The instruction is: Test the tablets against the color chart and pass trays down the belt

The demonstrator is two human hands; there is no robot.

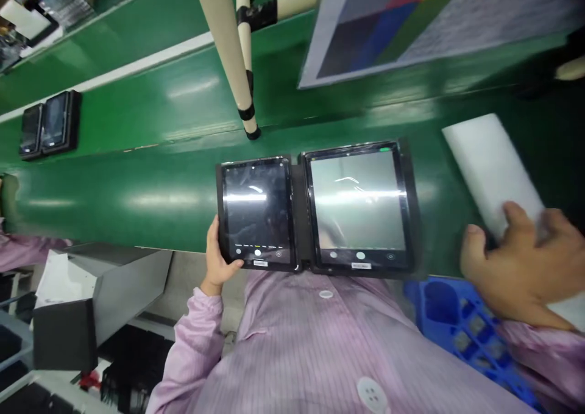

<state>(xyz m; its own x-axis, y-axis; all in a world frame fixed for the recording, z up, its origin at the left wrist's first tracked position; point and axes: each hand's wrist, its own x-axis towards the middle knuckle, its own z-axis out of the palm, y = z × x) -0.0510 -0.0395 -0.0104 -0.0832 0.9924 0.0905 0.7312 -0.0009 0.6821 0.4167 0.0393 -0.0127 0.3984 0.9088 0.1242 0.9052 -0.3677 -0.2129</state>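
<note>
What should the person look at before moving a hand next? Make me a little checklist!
1. Left hand has a hold on the left tablet: ok, the thumb is on its lower left corner.
2. Right hand is free: not ok, it lies on the white foam block; its grip is too blurred to tell.
3. Both screens are lit: ok, the left tablet shows a dark view and the right tablet a bright grey one.
4. Tablets are fixed in the black holder: cannot tell; they sit side by side in it.
5. Green belt left of the tablets is bare: ok.
</note>
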